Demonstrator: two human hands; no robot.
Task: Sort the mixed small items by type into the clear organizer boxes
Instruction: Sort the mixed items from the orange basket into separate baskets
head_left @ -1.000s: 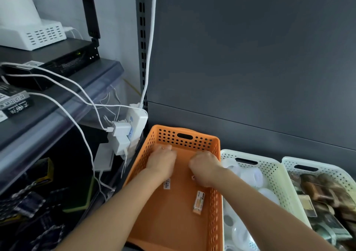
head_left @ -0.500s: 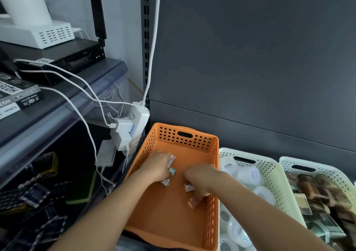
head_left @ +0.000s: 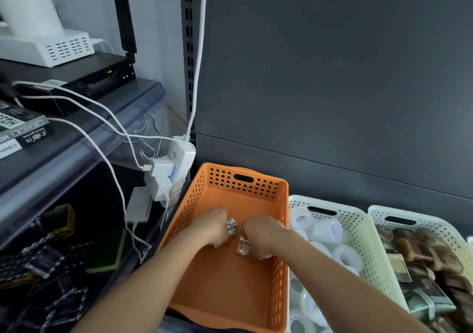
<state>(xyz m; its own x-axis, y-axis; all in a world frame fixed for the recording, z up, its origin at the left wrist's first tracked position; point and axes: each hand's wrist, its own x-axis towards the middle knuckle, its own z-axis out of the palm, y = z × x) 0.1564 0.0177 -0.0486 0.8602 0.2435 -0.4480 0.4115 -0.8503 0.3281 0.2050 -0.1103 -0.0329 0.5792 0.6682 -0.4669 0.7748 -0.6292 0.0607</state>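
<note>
- The orange basket (head_left: 256, 189) is set against the dark back panel (head_left: 332, 77). It is judged to be the source being emptied.
- Tape rolls (head_left: 332, 230) are kept in the cream basket (head_left: 330, 202) just beside it, so types appear to be held apart.
- The left hand (head_left: 212, 226) is curled round small packets (head_left: 231, 225), probably so that several can be lifted at once.
- The right hand (head_left: 263, 235) is closed on orange-labelled packets (head_left: 243, 247), low near the basket floor.
- No clear organizer box can be seen.
</note>
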